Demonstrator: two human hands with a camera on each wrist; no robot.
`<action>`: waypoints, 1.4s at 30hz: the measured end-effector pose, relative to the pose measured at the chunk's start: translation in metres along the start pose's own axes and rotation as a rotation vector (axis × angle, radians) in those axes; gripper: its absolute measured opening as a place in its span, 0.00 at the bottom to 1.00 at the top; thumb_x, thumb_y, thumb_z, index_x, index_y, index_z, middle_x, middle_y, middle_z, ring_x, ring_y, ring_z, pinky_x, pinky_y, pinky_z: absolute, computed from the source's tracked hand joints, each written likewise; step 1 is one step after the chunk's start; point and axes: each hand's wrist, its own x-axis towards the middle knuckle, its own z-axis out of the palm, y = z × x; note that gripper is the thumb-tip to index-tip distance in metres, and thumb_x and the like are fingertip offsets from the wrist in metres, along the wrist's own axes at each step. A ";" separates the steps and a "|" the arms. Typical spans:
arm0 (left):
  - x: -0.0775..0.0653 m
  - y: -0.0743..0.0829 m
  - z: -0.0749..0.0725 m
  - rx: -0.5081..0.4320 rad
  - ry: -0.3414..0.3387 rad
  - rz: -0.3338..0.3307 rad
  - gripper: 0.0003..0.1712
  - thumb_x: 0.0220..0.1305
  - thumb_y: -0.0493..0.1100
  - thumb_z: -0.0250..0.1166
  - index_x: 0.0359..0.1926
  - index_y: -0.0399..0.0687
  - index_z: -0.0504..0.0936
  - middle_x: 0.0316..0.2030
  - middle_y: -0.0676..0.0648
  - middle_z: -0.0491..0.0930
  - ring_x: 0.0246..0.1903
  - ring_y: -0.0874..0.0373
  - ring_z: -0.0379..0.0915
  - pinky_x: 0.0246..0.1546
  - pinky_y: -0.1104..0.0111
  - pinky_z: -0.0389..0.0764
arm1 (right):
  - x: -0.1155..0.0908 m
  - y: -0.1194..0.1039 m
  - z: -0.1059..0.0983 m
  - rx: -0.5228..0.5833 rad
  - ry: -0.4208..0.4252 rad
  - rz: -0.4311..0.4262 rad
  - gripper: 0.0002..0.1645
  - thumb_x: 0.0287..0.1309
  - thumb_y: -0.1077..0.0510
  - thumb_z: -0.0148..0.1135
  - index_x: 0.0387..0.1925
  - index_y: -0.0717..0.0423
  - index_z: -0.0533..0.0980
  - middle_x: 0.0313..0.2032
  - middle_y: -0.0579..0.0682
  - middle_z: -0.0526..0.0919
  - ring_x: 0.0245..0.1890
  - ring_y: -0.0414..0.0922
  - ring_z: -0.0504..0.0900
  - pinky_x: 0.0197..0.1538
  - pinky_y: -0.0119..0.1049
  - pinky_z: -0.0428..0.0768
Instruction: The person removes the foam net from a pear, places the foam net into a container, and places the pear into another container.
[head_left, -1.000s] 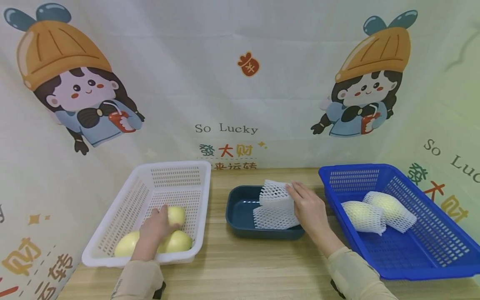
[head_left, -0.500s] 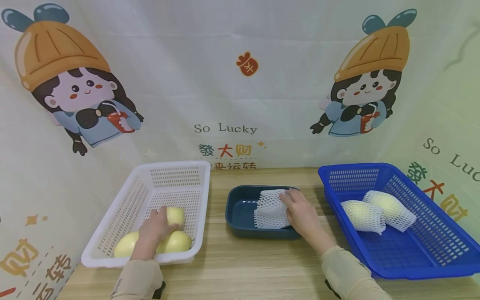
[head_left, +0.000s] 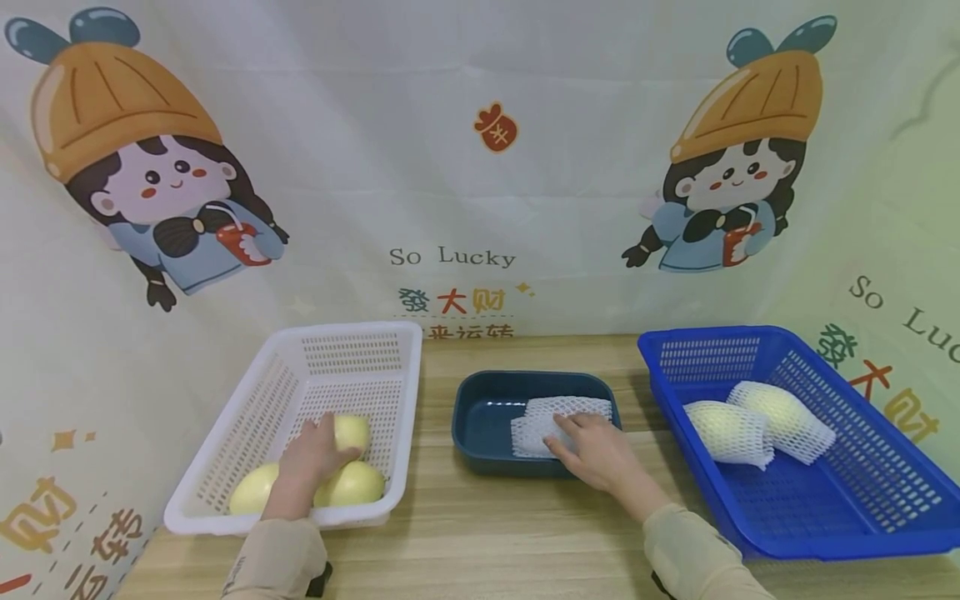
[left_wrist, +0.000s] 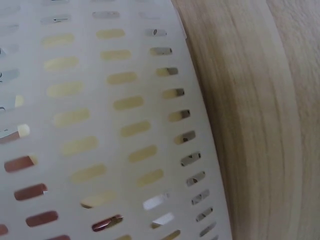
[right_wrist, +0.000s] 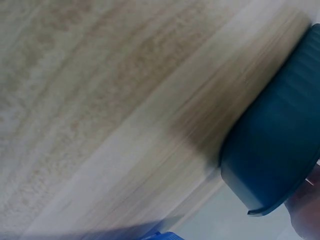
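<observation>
My left hand is in the white basket, its thumb and fingers round the near and left sides of a smooth yellow fruit. Two more yellow fruits, one on the left and one in front, lie beside it. Over the dark teal bin my right hand lies with fingers extended and thumb apart, tips on the white foam fruit nets. The nets lie flat in the bin's right half. In the right wrist view, part of my hand shows past the bin's rim.
A blue basket stands on the right, holding two yellow fruits in foam nets, a left one and a right one. The wooden table runs up to a printed cloth backdrop.
My right hand has come down and leftward, and the foam net it held raised now lies flat in the bin, its fingers loosened. The left hand stays in place.
</observation>
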 end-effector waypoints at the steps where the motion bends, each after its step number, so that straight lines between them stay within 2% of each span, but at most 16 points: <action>1: 0.000 0.000 0.000 -0.007 -0.005 -0.002 0.48 0.53 0.52 0.61 0.61 0.23 0.47 0.53 0.17 0.50 0.47 0.23 0.56 0.45 0.41 0.62 | -0.001 0.000 0.001 -0.002 -0.021 0.006 0.30 0.59 0.39 0.44 0.50 0.56 0.74 0.45 0.55 0.77 0.49 0.53 0.72 0.56 0.48 0.62; 8: 0.000 0.000 -0.002 -0.031 -0.029 -0.015 0.48 0.54 0.53 0.60 0.61 0.23 0.47 0.51 0.18 0.53 0.46 0.24 0.57 0.44 0.41 0.63 | -0.005 0.002 0.005 -0.010 -0.105 0.030 0.32 0.59 0.36 0.39 0.47 0.53 0.77 0.45 0.53 0.78 0.49 0.51 0.72 0.58 0.56 0.53; 14: 0.002 -0.002 -0.001 -0.030 -0.037 -0.017 0.48 0.54 0.53 0.60 0.61 0.24 0.47 0.52 0.18 0.52 0.47 0.24 0.56 0.44 0.41 0.63 | -0.006 0.003 0.005 -0.011 -0.112 0.032 0.32 0.60 0.36 0.38 0.47 0.53 0.76 0.45 0.53 0.77 0.49 0.50 0.72 0.59 0.57 0.50; 18: 0.002 -0.002 -0.001 -0.032 -0.039 -0.024 0.48 0.54 0.53 0.60 0.61 0.24 0.47 0.53 0.18 0.51 0.49 0.24 0.54 0.46 0.41 0.61 | -0.006 0.003 0.004 -0.001 -0.087 0.024 0.32 0.60 0.36 0.38 0.48 0.53 0.76 0.46 0.53 0.76 0.51 0.51 0.70 0.59 0.57 0.49; 28: 0.001 -0.004 0.000 -0.043 -0.037 -0.023 0.47 0.55 0.52 0.59 0.62 0.25 0.47 0.53 0.19 0.54 0.49 0.25 0.54 0.47 0.41 0.60 | -0.006 0.004 -0.006 -0.017 0.107 -0.070 0.26 0.60 0.42 0.45 0.50 0.54 0.74 0.50 0.52 0.74 0.56 0.51 0.65 0.59 0.55 0.50; 32: 0.002 -0.004 -0.001 -0.034 -0.037 -0.017 0.47 0.55 0.53 0.58 0.61 0.23 0.47 0.53 0.18 0.52 0.49 0.24 0.53 0.48 0.42 0.60 | -0.004 0.004 -0.016 -0.002 0.184 -0.095 0.25 0.59 0.44 0.48 0.50 0.55 0.74 0.51 0.53 0.74 0.56 0.52 0.64 0.60 0.54 0.49; 36: 0.002 -0.004 -0.002 -0.028 -0.034 -0.016 0.47 0.55 0.53 0.57 0.61 0.22 0.47 0.53 0.18 0.53 0.49 0.24 0.53 0.48 0.42 0.60 | -0.005 0.006 -0.035 0.030 0.266 -0.107 0.26 0.59 0.45 0.48 0.50 0.58 0.74 0.51 0.55 0.73 0.56 0.52 0.64 0.60 0.52 0.49; 42: 0.002 -0.003 -0.002 -0.012 -0.019 -0.008 0.47 0.55 0.54 0.56 0.61 0.24 0.48 0.53 0.19 0.53 0.49 0.24 0.53 0.47 0.41 0.60 | -0.014 0.018 -0.074 0.035 0.470 -0.141 0.23 0.58 0.48 0.49 0.45 0.62 0.75 0.46 0.59 0.76 0.51 0.55 0.69 0.57 0.53 0.57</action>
